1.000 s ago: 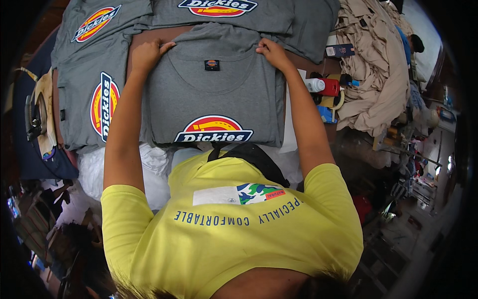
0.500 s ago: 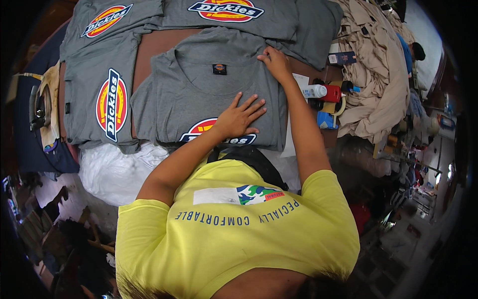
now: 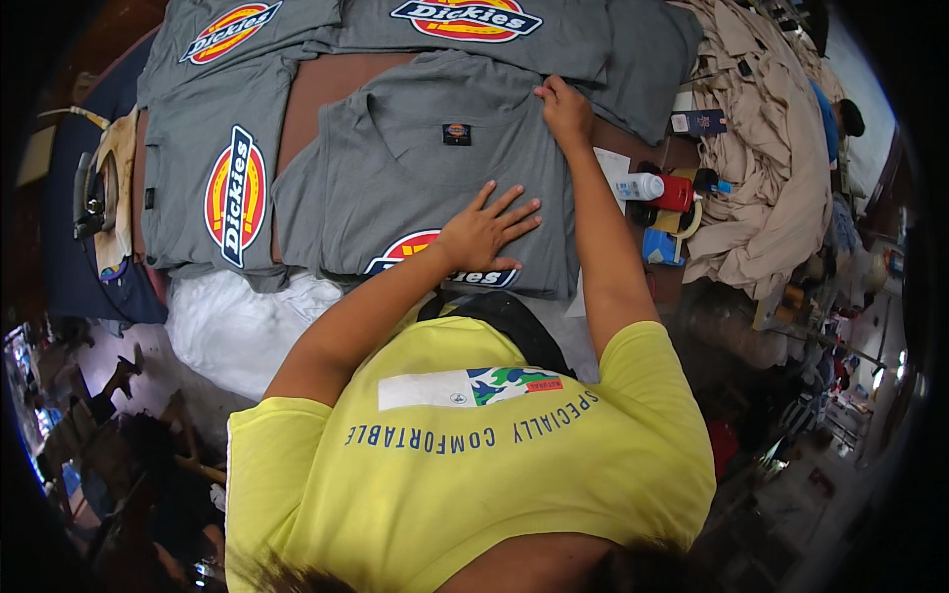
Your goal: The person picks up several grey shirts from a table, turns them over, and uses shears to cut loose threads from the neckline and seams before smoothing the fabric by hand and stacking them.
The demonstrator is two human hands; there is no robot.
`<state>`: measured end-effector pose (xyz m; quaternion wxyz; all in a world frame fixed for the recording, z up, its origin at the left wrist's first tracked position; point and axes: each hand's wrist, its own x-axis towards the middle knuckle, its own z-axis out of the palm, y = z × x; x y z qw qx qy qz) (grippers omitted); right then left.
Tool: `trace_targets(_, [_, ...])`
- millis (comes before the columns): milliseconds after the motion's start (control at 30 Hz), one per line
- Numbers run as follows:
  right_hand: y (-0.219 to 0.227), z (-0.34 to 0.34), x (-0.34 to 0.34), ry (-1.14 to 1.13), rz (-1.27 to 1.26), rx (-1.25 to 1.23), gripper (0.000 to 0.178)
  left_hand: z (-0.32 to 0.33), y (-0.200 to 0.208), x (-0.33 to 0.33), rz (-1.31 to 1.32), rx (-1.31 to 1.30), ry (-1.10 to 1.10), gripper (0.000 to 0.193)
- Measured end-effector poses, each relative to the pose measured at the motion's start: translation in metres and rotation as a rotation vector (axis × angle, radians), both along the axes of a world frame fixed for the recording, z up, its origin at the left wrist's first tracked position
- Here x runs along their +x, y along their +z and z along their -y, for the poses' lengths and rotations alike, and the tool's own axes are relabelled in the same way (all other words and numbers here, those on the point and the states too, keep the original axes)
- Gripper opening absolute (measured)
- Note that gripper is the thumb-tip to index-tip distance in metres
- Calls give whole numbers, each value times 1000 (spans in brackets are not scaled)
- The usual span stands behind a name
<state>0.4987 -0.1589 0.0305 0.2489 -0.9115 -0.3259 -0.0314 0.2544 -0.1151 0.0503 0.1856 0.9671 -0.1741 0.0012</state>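
A grey T-shirt [image 3: 395, 188] lies folded in front of me, neckline away from me, with a small dark label inside the neck and a colourful printed badge near its front edge. My left hand [image 3: 487, 229] rests flat on the shirt's chest, fingers spread, partly covering the badge. At the shirt's far right shoulder, my right hand [image 3: 568, 114] has its fingers closed in a pinch on the fabric edge.
More grey T-shirts [image 3: 183, 183] with badges lie left and behind on the brown table [image 3: 308, 99]. An iron [image 3: 97, 203] stands far left. To the right are a white bottle [image 3: 639, 187], a tape roll [image 3: 689, 219] and a beige cloth heap [image 3: 761, 178]. White plastic [image 3: 237, 331] bulges below the table edge.
The whole view has shifted slightly. My right fingers have drawn together on the shirt's shoulder and moved a little farther away. My left hand stays spread on the chest.
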Motion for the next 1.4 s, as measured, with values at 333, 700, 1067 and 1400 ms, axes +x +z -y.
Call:
trace_targets(333, [43,8,-137,587,173,217,24,-156,25,7,435,71,772,25])
trace_targets(700, [-5,-7,-244,920,86,-189,62,-252,-4,21,131,206,706,34])
trace_targets(1067, [17,11,-171,460,-6,197,34,-198,13,-6,358,140,801,24])
trace_targets(1400, [-2,47,-22,-182,-38,-23,28,-208,-7,-26,138,89,1228,41])
